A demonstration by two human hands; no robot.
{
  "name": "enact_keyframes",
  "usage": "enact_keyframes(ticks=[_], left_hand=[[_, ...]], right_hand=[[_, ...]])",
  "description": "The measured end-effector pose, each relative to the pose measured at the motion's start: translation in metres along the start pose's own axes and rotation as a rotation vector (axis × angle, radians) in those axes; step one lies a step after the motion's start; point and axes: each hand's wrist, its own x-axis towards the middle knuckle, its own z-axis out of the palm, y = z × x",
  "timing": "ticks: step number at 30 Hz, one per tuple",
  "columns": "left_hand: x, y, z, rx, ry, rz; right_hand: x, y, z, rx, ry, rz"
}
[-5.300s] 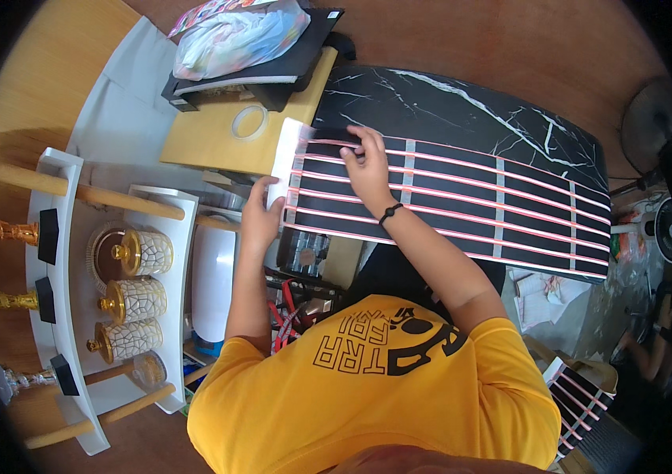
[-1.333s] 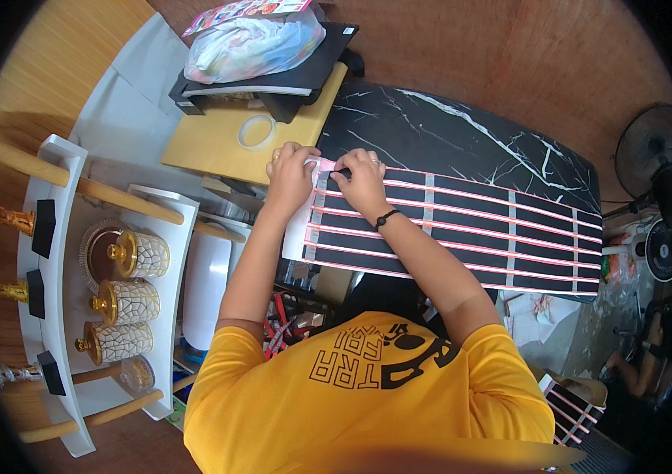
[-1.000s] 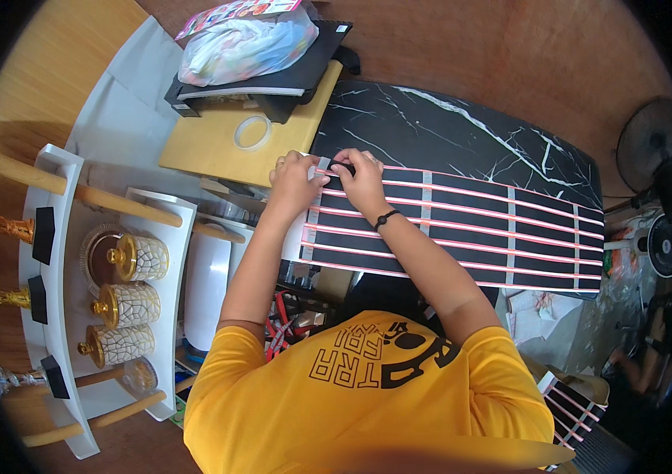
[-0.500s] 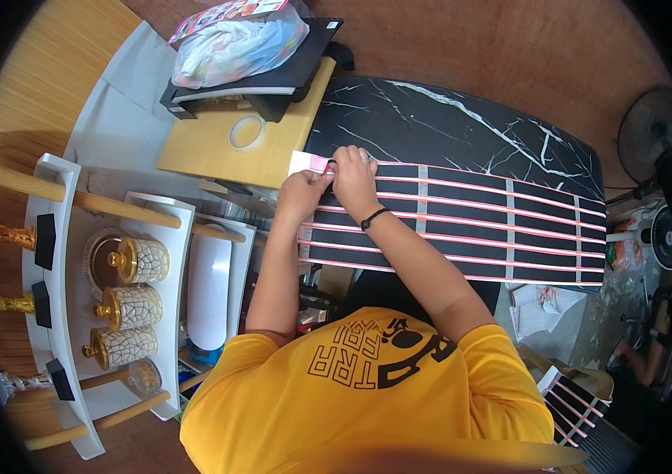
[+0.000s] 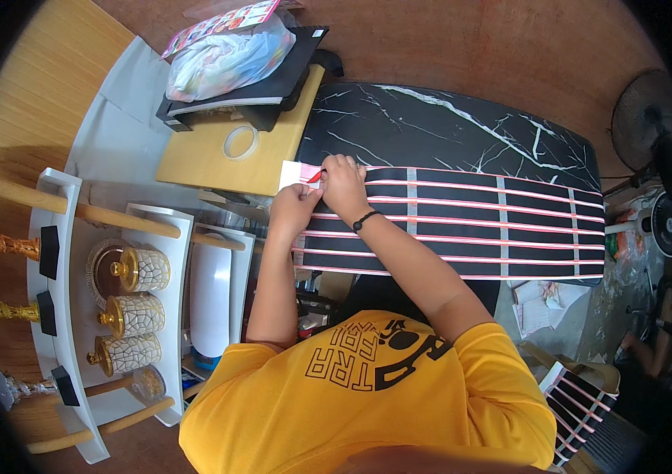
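Note:
A black sheet with pink-and-white strips (image 5: 462, 208) running along it lies on the table, crossed by grey bands (image 5: 412, 201). At its left end, a white piece (image 5: 290, 174) with a pink area sticks out beyond the sheet. My left hand (image 5: 293, 208) pinches the near edge of this end, thumb and fingers together. My right hand (image 5: 342, 188), wearing a dark bead bracelet, bends its fingers over the far side, against a short red strip end (image 5: 316, 177). Both hands nearly touch. Their fingers hide most of the strip end.
The black marbled tabletop (image 5: 446, 130) extends behind the sheet. On a yellow wooden surface sits a tape roll (image 5: 241, 143), near a plastic bag (image 5: 229, 62). White shelves with gold-lidded jars (image 5: 140, 312) stand left. A fan (image 5: 668, 229) and another person's arm (image 5: 648, 355) are at right.
My hands have shifted slightly left and down in the picture, along with the sheet's end. The left fingertips have moved lower along the white piece, and more of the red strip end shows.

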Motion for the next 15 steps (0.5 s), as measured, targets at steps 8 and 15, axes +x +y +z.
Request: enact_keyframes(ticks=[8,15], left_hand=[[-0.008,-0.013,0.005,-0.065,0.031,0.129],[-0.002,-0.029,0.012,-0.119,0.335,0.175]], right_hand=[[0.005,0.004,0.000,0.073,-0.052,0.114],[0.003,0.006,-0.014,0.391,0.122,-0.026]])
